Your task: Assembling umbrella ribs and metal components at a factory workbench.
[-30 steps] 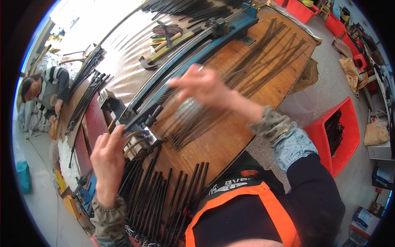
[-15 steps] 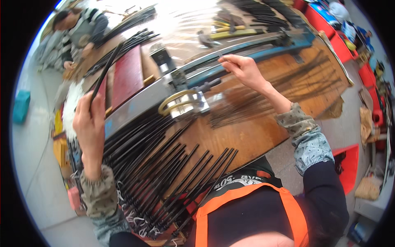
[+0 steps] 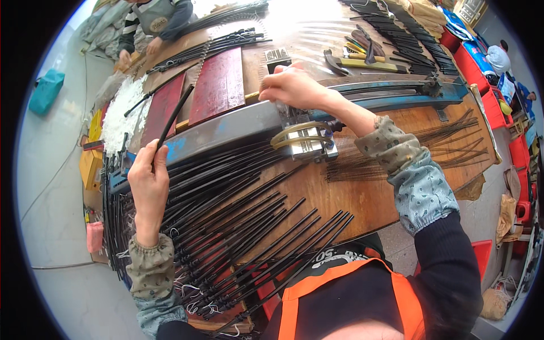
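Observation:
My left hand [image 3: 149, 184] is closed round a slim black rod [image 3: 177, 113], which tilts up and to the right above the near side of a grey-blue metal rail [image 3: 226, 128]. Over the rail's middle is my right hand [image 3: 294, 86], its fingers drawn together beside an upright metal block [image 3: 276, 58]. Anything in those fingers is hidden. Just below that hand, a metal clamp unit [image 3: 306, 148] with yellowish tubes sits on the rail. Many black rods [image 3: 243, 221] lie fanned out between my forearms, some with white cords at their lower ends.
Dark red boards [image 3: 218, 85] lie beyond the rail, next to a white heap [image 3: 126, 110]. A yellow-handled hammer [image 3: 368, 64] and more black rods [image 3: 391, 34] are at the back. Thin dark coiled strands [image 3: 447, 141] spread at right. Another person [image 3: 153, 22] works at far left.
My right hand has moved left along the rail to beside the upright block. The left hand still holds the rod. The whole view has shifted, so the bench appears farther right.

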`<state>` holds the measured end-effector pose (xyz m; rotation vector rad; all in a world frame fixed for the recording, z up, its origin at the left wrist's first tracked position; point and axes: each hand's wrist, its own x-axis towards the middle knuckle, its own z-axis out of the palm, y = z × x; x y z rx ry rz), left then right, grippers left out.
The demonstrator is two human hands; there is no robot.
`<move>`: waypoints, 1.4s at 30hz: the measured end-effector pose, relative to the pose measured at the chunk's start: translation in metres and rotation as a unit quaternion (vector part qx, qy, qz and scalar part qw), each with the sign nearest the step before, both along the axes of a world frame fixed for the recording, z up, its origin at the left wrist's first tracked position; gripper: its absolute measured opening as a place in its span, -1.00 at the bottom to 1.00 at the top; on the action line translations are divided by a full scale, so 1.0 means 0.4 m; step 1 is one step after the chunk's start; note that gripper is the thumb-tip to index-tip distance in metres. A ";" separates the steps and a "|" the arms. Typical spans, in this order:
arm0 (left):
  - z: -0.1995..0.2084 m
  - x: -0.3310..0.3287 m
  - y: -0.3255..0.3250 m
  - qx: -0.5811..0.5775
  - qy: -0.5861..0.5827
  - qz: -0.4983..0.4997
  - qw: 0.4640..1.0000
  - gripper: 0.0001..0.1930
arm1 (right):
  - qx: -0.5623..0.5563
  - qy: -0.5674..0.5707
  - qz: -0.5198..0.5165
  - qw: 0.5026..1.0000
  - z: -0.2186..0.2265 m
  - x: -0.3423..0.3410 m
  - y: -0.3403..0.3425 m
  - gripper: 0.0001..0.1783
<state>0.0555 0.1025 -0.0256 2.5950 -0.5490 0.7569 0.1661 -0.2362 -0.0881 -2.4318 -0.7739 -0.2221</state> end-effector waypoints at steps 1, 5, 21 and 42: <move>-0.002 0.009 -0.009 0.002 0.000 0.000 1.000 -0.80 | 0.002 0.000 0.000 1.000 0.000 0.008 0.016 -0.77; -0.009 0.040 -0.038 -0.014 -0.007 -0.026 1.000 -0.81 | -0.106 -0.190 0.037 0.975 -0.019 0.012 -0.003 -0.82; -0.197 0.261 -0.350 0.084 0.034 -0.176 0.980 -0.79 | -0.164 -0.269 -0.244 0.917 -0.133 -0.141 -0.790 -0.92; -0.202 0.275 -0.370 0.082 0.143 -0.157 0.974 -0.80 | -0.099 -0.312 -0.206 0.922 -0.099 -0.275 -0.555 -0.75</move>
